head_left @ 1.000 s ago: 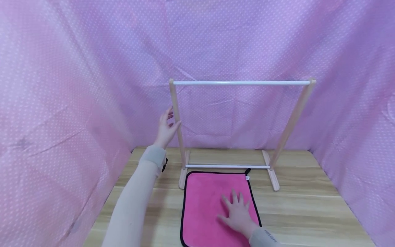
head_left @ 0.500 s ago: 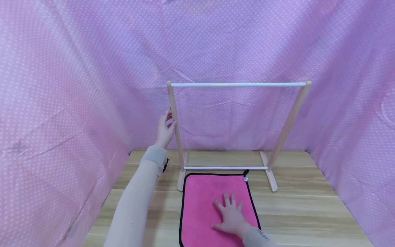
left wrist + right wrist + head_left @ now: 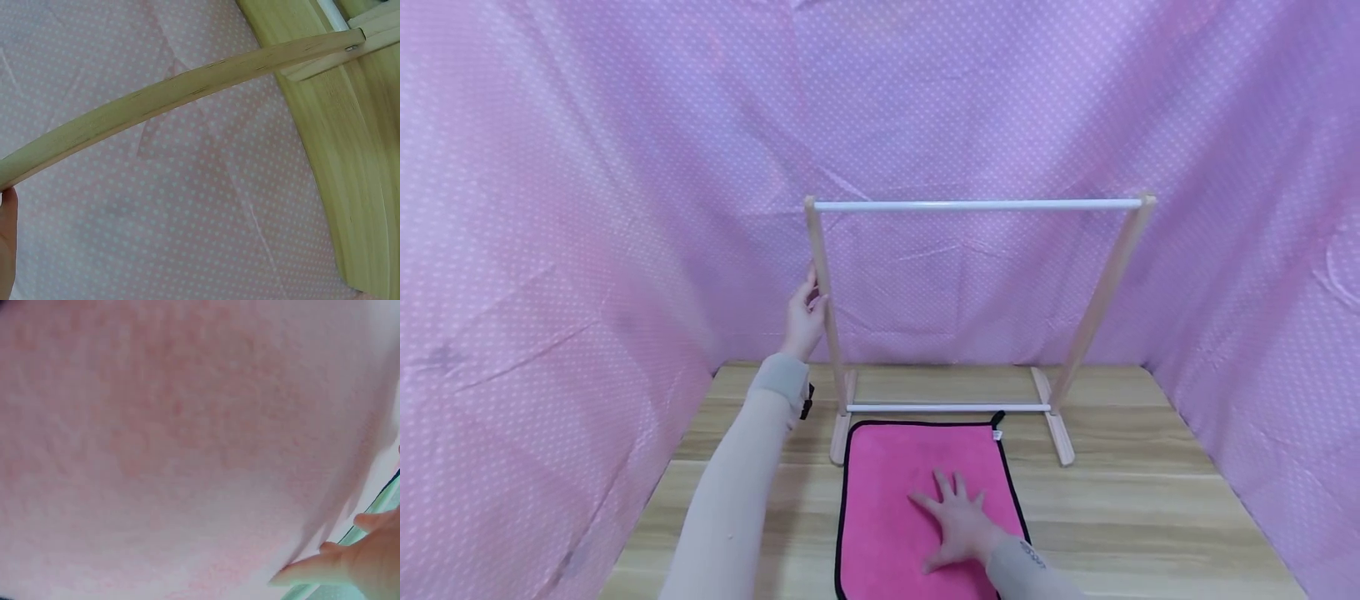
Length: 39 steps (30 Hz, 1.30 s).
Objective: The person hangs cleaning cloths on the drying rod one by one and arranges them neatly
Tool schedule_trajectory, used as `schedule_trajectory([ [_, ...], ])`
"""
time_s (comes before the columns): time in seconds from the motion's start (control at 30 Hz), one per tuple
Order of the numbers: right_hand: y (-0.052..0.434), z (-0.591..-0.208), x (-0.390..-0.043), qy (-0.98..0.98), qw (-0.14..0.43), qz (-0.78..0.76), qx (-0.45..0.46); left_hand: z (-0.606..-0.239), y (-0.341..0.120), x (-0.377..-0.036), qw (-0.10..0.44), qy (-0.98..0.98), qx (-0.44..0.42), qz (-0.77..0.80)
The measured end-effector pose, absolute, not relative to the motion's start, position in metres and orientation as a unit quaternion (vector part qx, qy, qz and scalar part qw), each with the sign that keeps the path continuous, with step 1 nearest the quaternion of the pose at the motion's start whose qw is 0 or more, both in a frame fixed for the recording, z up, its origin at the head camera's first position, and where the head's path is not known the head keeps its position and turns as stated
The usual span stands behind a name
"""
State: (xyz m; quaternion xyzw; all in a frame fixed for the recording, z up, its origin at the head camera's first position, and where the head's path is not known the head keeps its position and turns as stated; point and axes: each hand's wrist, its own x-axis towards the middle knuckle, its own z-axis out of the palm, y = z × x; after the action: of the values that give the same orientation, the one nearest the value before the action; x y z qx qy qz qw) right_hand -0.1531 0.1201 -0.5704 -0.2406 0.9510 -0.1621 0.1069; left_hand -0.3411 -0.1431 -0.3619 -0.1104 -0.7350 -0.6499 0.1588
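A wooden rack with a white top bar [image 3: 977, 204] stands at the back of the table. My left hand [image 3: 803, 315] holds its left post [image 3: 822, 275] about halfway up, thumb against the wood. In the left wrist view the post [image 3: 187, 87] runs across the picture and one fingertip [image 3: 7, 237] shows at the edge. A pink towel [image 3: 887, 500] with black trim lies flat in front of the rack. My right hand [image 3: 958, 521] rests flat on it with fingers spread. The right wrist view is filled by the towel [image 3: 175, 437], with fingers [image 3: 350, 562] at the lower right.
Pink dotted cloth [image 3: 587, 208] hangs as walls on the left, back and right. The wooden table [image 3: 1150, 517] shows bare planks on both sides of the towel. The rack's lower white bar [image 3: 947, 407] runs just behind the towel's far edge.
My left hand has closed in on the left post and now holds it. My right hand has slid slightly left and toward me on the towel.
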Motion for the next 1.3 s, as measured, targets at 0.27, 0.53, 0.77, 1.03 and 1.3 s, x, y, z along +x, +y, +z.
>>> schedule_trajectory([
  [0.27,0.118,-0.568,-0.157,0.950,0.135,-0.148,-0.238,-0.359,-0.146,-0.338,0.154,-0.747,-0.098,-0.639],
  [0.53,0.116,-0.575,-0.162,0.951,0.134,-0.134,-0.246,-0.358,-0.147,-0.337,0.150,-0.757,-0.082,-0.630],
  [0.77,0.118,-0.575,-0.166,0.953,0.122,-0.121,-0.250,-0.359,-0.143,-0.340,0.148,-0.761,-0.081,-0.626],
  [1.03,0.119,-0.565,-0.170,0.949,0.111,-0.104,-0.277,-0.360,-0.137,-0.338,0.156,-0.762,-0.069,-0.624],
  [1.3,0.118,-0.569,-0.174,0.946,0.101,-0.095,-0.293,-0.363,-0.137,-0.339,0.150,-0.758,-0.070,-0.631],
])
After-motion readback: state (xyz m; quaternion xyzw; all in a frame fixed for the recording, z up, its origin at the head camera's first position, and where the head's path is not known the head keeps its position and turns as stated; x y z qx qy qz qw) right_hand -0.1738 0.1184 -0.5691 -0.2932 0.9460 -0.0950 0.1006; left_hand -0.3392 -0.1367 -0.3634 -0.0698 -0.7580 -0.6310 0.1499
